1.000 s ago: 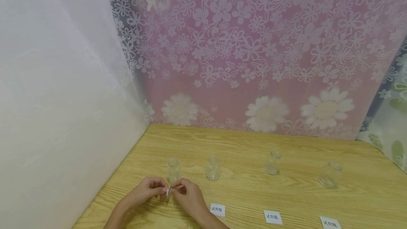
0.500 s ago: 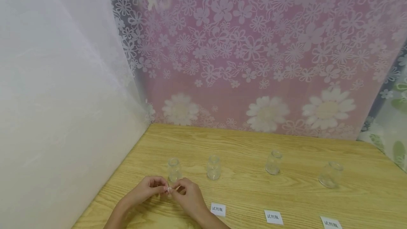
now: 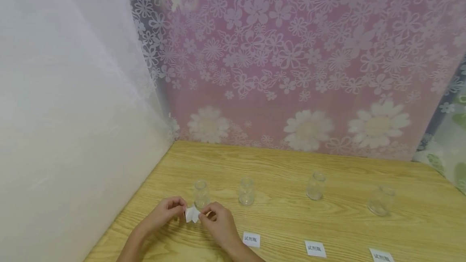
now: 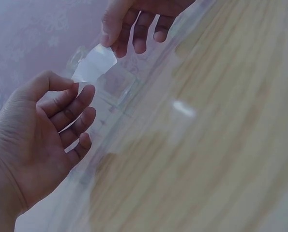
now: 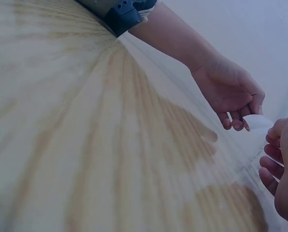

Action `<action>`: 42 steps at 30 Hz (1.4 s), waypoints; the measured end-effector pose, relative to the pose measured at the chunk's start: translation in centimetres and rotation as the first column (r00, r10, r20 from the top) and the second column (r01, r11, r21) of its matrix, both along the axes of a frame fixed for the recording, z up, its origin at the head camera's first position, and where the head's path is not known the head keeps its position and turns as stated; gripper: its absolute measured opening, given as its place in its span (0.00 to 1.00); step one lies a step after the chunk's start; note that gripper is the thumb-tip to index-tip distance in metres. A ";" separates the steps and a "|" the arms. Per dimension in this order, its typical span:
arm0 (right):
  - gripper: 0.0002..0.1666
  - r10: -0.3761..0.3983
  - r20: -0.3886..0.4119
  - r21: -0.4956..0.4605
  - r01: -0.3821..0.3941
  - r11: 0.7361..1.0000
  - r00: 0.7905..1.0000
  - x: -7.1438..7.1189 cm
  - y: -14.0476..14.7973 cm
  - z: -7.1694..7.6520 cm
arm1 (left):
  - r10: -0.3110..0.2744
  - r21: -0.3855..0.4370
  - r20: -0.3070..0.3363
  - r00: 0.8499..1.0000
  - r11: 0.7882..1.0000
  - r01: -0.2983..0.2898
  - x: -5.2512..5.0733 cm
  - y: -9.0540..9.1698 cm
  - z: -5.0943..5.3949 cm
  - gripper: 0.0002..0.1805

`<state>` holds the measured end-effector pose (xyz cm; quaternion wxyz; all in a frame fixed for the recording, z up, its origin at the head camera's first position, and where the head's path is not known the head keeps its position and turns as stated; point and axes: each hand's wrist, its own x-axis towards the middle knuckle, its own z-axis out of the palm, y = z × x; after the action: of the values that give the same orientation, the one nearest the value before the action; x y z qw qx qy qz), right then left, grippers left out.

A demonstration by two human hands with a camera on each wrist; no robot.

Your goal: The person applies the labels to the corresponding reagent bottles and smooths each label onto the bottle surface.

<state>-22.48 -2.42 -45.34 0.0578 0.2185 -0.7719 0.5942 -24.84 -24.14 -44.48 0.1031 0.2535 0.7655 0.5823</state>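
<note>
A small white paper label is stretched between both hands, creased down its middle in the head view. My left hand pinches its left edge between thumb and forefinger; my right hand pinches the right edge. Just behind the label stands a clear glass jar, its lower part partly covered. In the left wrist view the label spans from the left hand to the right fingers. The right wrist view shows the label curved between the hands.
Three more glass jars stand in a row to the right on the wooden table. Nearer the front lie three white labels with printed characters. Flowered curtain hangs behind.
The hands have moved slightly apart, the left one to the left. The label, earlier folded and mostly hidden at the fingertips, is now spread out between them.
</note>
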 end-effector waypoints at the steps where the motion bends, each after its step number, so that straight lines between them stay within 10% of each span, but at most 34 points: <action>1: 0.03 -0.003 -0.001 -0.001 0.003 1.000 1.000 0.0 0.0 0.0 | 0.007 -0.001 -0.004 1.000 1.000 -0.007 0.0 0.0 0.0 0.11; 16: 0.04 -0.142 0.045 0.056 0.140 0.989 0.989 0.9 1.1 0.0 | 0.243 -0.156 -0.014 0.970 0.958 -0.242 -0.3 -0.2 -0.4 0.08; 23: 0.04 -0.133 0.088 0.048 0.129 0.991 0.987 0.8 1.3 -0.1 | 0.242 -0.325 -0.140 0.960 0.905 -0.275 -0.2 0.0 -0.7 0.06; 30: 0.04 -0.159 0.101 0.035 0.156 0.987 0.982 0.6 1.2 -0.1 | 0.207 -0.302 -0.107 0.972 0.925 -0.230 -0.3 0.0 -0.7 0.07; 42: 0.04 -0.151 0.118 0.037 0.147 0.988 0.982 0.6 1.3 -0.1 | 0.172 -0.392 -0.270 0.947 0.879 -0.271 -0.2 0.1 -1.0 0.05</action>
<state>-21.88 -1.16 -45.43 0.0525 0.1247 -0.7964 0.5894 -25.04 -24.00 -45.52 -0.0001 0.2000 0.9044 0.3770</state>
